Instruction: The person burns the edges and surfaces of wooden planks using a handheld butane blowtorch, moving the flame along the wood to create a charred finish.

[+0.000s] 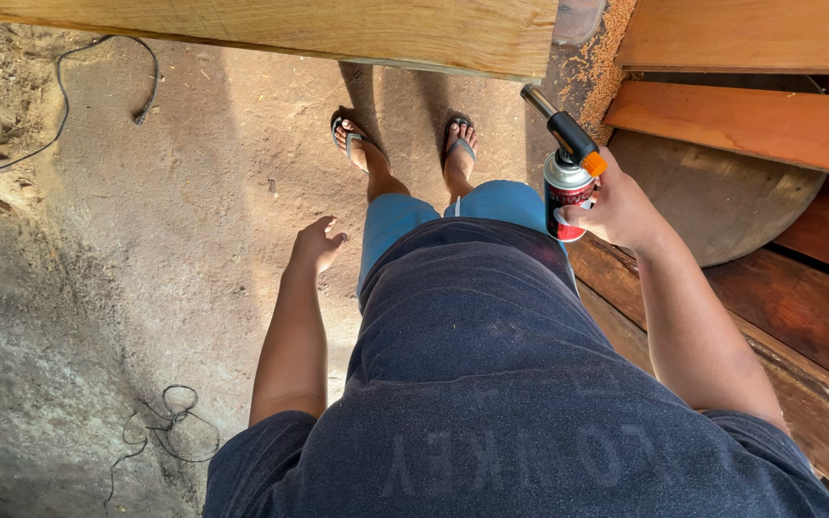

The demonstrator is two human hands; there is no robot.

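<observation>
The right hand grips the torch, its long axis tilted, nozzle aimed up-left at the plank. The left hand hangs empty, fingers loose. The nozzle tip is indistinct.

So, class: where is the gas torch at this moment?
In the head view, the gas torch is upper right, gripped in the right hand, its nozzle pointing toward the pale wooden plank above.

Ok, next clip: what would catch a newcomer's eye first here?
Probably the red-and-white gas canister with a black, orange-tipped torch head, gripped in the right hand at the right, nozzle pointing up toward the pale wooden plank across the top. The left hand hangs open and empty over the dusty concrete floor.
</observation>
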